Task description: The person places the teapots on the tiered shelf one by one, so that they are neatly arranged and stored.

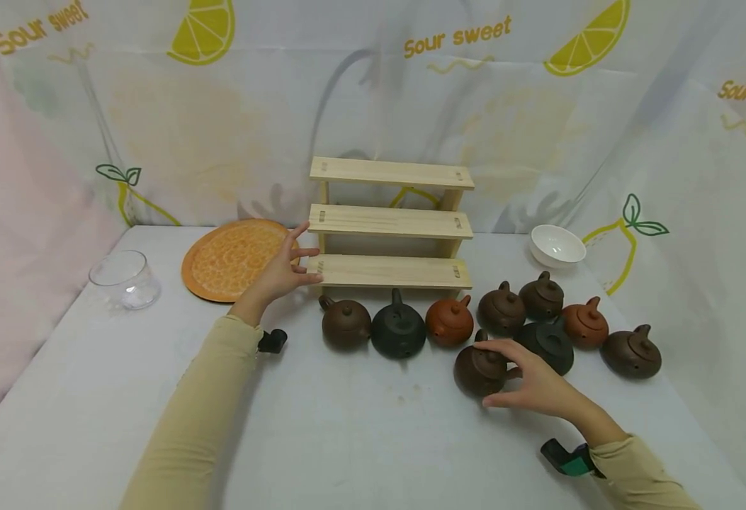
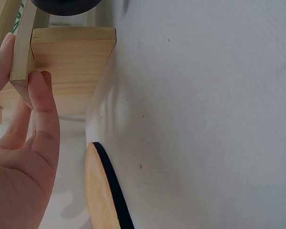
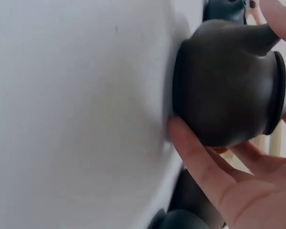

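Note:
My left hand (image 1: pixel 278 273) pinches the left end of the lowest board of a three-step wooden shelf (image 1: pixel 388 271). In the left wrist view, fingers sit on both faces of that board (image 2: pixel 23 52). My right hand (image 1: pixel 535 379) holds a dark brown teapot (image 1: pixel 477 370) from its right side. In the right wrist view, one fingertip touches the low edge of this teapot (image 3: pixel 224 86), and another digit is at its projecting part. Before the shelf stand a brown teapot (image 1: pixel 346 326), a black teapot (image 1: pixel 398 329) and an orange-red teapot (image 1: pixel 449 324).
Several more teapots crowd the right side, among them a black one (image 1: pixel 547 347) and a reddish one (image 1: pixel 586 324). Behind them is a white bowl (image 1: pixel 557 248). A round orange patterned mat (image 1: pixel 219 265) lies left of the shelf, with a clear glass bowl (image 1: pixel 127 280) farther left.

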Available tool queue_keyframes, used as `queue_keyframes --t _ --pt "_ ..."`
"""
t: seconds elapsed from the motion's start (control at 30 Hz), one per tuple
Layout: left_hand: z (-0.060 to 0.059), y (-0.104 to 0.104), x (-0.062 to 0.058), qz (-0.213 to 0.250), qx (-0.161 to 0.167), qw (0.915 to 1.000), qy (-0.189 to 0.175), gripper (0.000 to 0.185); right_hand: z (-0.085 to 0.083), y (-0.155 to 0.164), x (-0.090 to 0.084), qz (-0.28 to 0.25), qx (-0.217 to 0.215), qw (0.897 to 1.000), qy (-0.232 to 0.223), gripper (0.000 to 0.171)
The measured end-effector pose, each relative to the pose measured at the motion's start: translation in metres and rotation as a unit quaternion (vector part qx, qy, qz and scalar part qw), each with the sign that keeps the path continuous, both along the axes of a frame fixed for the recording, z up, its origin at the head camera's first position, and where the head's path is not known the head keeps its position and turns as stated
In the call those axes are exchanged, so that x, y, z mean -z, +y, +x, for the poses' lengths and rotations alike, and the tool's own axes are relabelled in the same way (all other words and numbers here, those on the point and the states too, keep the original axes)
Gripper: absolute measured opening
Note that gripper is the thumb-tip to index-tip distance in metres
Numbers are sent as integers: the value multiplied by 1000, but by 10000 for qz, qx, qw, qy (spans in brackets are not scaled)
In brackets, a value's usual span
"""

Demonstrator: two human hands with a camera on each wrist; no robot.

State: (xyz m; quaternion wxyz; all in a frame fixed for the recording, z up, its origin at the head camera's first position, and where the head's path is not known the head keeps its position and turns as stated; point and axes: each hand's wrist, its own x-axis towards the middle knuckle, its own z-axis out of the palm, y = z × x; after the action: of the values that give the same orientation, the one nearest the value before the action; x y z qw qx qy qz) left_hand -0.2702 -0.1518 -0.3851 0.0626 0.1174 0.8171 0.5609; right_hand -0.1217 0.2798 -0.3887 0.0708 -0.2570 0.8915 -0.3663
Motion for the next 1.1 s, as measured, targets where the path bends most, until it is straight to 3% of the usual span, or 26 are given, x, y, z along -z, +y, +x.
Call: queue_keyframes --t 0.53,1.1 --pt "2 1 -3 244 20 9997 13 101 4 -3 -1 -459 489 9960 -591 70" --pt "4 4 -5 137 -107 9998 -57 101 4 -12 -41 -542 -358 9975 276 69"
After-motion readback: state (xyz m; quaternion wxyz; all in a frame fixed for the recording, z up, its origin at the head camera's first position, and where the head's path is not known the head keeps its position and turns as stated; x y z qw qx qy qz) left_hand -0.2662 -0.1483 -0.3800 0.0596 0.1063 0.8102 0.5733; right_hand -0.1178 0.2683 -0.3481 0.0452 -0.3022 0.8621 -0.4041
